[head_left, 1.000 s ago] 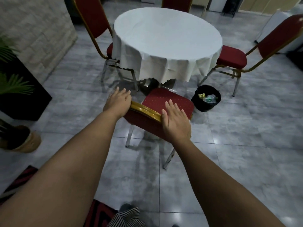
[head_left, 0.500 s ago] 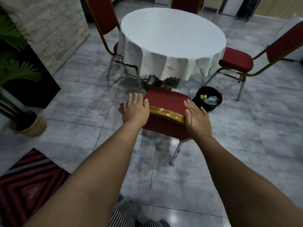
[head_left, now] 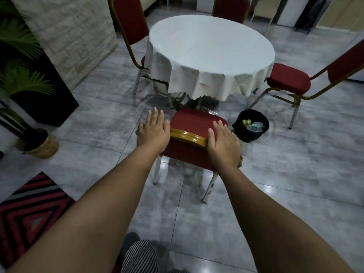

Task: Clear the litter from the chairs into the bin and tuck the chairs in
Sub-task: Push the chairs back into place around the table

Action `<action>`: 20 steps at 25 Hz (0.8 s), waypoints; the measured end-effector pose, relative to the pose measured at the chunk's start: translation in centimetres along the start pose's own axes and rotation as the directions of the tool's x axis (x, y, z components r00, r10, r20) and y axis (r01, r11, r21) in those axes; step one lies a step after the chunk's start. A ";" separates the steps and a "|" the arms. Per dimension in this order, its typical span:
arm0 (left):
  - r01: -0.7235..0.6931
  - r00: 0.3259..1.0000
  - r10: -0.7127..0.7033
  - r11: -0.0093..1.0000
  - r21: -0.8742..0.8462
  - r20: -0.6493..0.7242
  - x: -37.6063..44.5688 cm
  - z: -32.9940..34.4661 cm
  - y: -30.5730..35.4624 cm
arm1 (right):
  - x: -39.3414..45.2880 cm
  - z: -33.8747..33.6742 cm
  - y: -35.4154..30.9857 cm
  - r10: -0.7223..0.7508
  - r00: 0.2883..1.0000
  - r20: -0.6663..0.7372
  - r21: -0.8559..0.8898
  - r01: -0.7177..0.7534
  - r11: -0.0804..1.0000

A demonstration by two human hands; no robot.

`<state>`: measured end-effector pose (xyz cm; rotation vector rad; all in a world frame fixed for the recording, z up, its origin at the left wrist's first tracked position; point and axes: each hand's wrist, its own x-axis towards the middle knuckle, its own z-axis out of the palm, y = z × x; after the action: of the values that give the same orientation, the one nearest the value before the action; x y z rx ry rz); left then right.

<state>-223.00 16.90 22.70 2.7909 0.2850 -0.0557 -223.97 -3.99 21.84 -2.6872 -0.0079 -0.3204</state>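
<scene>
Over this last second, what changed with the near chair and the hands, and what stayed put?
The near chair has slid forward until its seat front meets the tablecloth hem. The left hand and right hand stay flat on the backrest's top corners, fingers straight. The bin, with litter inside, and the other chairs have not moved.

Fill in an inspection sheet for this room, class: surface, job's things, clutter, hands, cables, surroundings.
Surface: grey tiled floor; round table under a white cloth.
Job's things: near chair, seat bare; bin beside it holds litter; right chair not tucked in.
Clutter: nothing seen on the chairs.
Hands: left hand and right hand flat on the near chair's back.
Cables: nothing seen.
Surroundings: potted plant, striped rug.
</scene>
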 end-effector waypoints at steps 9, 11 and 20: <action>-0.101 0.993 0.100 0.995 -0.018 -0.063 4.8 1.2 3.2 | 6.7 -0.1 3.4 -0.069 0.997 0.023 0.007 0.069 0.998; -0.102 0.991 0.098 0.994 -0.040 -0.094 6.7 1.8 4.3 | 9.3 0.0 4.3 -0.078 0.997 0.026 0.005 0.077 0.997; -0.125 0.978 0.101 0.984 -0.126 -0.182 15.8 2.5 6.4 | 18.6 2.4 5.1 -0.001 0.999 0.037 -0.071 0.004 0.997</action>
<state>-206.22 13.19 21.25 2.6722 0.1642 0.2296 -205.04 -8.45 21.81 -2.7636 -0.0106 -0.2772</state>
